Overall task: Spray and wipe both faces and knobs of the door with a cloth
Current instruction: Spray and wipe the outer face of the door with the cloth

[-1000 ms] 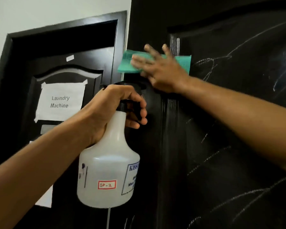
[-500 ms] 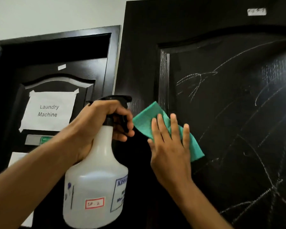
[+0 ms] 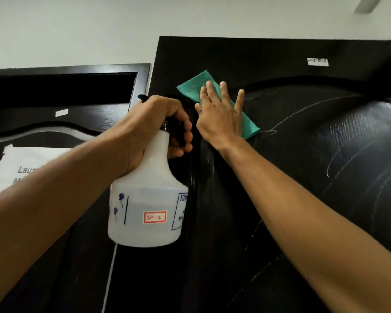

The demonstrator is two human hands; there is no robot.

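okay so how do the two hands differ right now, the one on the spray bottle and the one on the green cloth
The left hand is curled round the neck of the white spray bottle; the right hand lies flat, fingers straight and spread. The left hand holds the bottle off the door; the right hand presses the green cloth against it. The right hand reaches higher. Both are bare.

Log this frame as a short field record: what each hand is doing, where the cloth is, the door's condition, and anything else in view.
left hand: grips neck of spray bottle, bottle upright, labelled SP-2
right hand: flat, fingers straight, presses green cloth on door
cloth position: upper part of door face, near its left edge
door: dark, open, white streaks on panel
background: second dark door with paper sign
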